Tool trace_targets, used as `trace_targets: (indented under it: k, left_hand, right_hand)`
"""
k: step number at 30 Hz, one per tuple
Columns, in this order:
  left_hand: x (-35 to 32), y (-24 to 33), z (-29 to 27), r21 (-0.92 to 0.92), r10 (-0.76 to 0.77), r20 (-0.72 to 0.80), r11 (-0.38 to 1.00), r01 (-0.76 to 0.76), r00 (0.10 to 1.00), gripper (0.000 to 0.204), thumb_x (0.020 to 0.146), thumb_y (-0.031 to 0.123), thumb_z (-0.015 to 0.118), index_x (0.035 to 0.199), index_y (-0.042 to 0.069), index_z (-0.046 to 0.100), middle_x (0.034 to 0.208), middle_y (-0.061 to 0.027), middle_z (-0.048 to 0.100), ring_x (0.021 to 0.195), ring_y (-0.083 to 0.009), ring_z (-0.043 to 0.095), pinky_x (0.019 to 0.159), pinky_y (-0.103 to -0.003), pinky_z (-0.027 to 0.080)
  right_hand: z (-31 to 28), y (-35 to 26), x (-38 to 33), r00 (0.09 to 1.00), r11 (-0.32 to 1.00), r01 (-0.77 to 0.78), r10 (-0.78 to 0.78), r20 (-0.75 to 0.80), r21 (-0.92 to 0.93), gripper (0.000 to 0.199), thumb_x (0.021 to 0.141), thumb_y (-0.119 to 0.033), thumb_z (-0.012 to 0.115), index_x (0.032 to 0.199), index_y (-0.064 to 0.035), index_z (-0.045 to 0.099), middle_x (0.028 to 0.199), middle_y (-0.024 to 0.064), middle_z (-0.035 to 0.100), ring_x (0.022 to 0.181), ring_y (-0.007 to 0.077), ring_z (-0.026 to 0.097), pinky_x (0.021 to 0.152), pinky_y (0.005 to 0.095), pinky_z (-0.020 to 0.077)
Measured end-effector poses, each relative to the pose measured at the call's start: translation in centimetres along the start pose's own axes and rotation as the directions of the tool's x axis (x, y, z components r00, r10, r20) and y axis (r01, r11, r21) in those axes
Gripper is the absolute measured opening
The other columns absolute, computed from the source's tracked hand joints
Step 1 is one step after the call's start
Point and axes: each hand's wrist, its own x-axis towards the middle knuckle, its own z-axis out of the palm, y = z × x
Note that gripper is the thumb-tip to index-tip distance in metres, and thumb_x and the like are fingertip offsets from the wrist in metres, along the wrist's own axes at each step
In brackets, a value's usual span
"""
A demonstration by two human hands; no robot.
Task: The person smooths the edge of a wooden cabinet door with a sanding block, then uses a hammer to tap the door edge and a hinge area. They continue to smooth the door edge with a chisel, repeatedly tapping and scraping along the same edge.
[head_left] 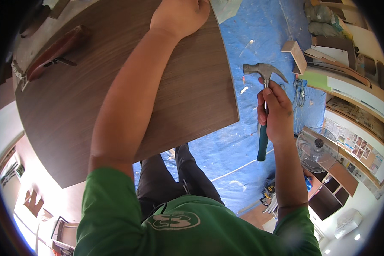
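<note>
In my right hand [279, 104] is a claw hammer [263, 141], its fingers wrapped round the metal neck just under the head. The steel head points up and the dark green grip hangs below my fist, over the blue floor sheet. My left hand [181, 18] is at the far right part of a large brown wood-grain board [192, 89]. Its fingers look curled, but the picture's top edge cuts them off, and what they hold is hidden. A long dark red tool with a black lever [57, 53] lies on the board's left side.
Blue sheeting [239, 149] covers the floor right of the board. A small wooden box-like piece [295, 55] and a coiled cable [301, 91] lie at the right. Beyond are a fan [318, 145], stacked panels [350, 87] and an open cabinet [328, 198].
</note>
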Motion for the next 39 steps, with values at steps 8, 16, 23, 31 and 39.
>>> trace_targets:
  k: [8,16,23,31,39]
  left_hand:
    - [1.0,-0.1,-0.9,-0.219,-0.124,-0.112,0.971,0.097,0.986,0.047,0.087,0.002,0.056,0.133,-0.007,0.060,0.133,-0.0294,0.063,0.126,-0.0435,0.060,0.108,-0.044,0.049]
    - [0.9,-1.0,-0.3,-0.186,-0.092,-0.286,0.982,0.039,0.954,0.043,0.087,-0.001,0.053,0.129,-0.004,0.063,0.127,-0.0259,0.066,0.118,-0.0444,0.060,0.106,-0.047,0.047]
    - [1.0,-1.1,-0.3,-0.256,-0.263,-0.415,0.952,0.166,0.871,0.041,0.090,-0.002,0.053,0.129,-0.001,0.065,0.124,-0.0215,0.066,0.112,-0.0375,0.061,0.103,-0.042,0.047]
    - [1.6,0.2,-1.3,-0.388,-0.419,-0.391,0.883,0.266,0.820,0.036,0.093,-0.001,0.051,0.125,-0.001,0.066,0.118,-0.0195,0.067,0.112,-0.0333,0.062,0.100,-0.039,0.047]
    - [1.8,0.3,-1.5,-0.340,-0.407,-0.384,0.897,0.283,0.829,0.035,0.093,-0.001,0.052,0.125,-0.001,0.065,0.119,-0.0212,0.066,0.112,-0.0359,0.061,0.100,-0.040,0.047]
  right_hand:
    - [2.8,-1.8,3.9,0.999,1.000,0.016,-0.017,-0.050,-0.022,0.030,0.107,-0.013,0.051,0.133,-0.0030,0.063,0.078,-0.0003,0.056,0.048,0.0044,0.041,0.042,0.0217,0.0312]
    - [3.5,-4.1,6.6,0.989,0.991,0.116,-0.121,-0.083,-0.066,0.030,0.108,-0.014,0.051,0.134,-0.0027,0.062,0.076,-0.0005,0.051,0.050,0.0038,0.041,0.042,0.0217,0.0320]
    - [4.4,-5.4,8.5,0.994,0.993,0.068,-0.076,-0.082,-0.097,0.014,0.107,-0.014,0.052,0.100,-0.0058,0.061,0.070,-0.0047,0.047,0.053,0.0030,0.041,0.045,0.0218,0.0334]
    - [5.2,-6.4,11.5,0.996,0.992,0.088,-0.086,0.021,-0.088,0.014,0.105,-0.014,0.052,0.097,-0.0062,0.061,0.070,-0.0038,0.049,0.052,0.0048,0.041,0.043,0.0238,0.0329]
    - [6.1,-7.7,13.5,0.984,0.972,0.170,-0.160,0.075,-0.161,0.015,0.101,-0.013,0.053,0.088,-0.0079,0.058,0.068,-0.0031,0.048,0.051,0.0054,0.043,0.042,0.0243,0.0324]
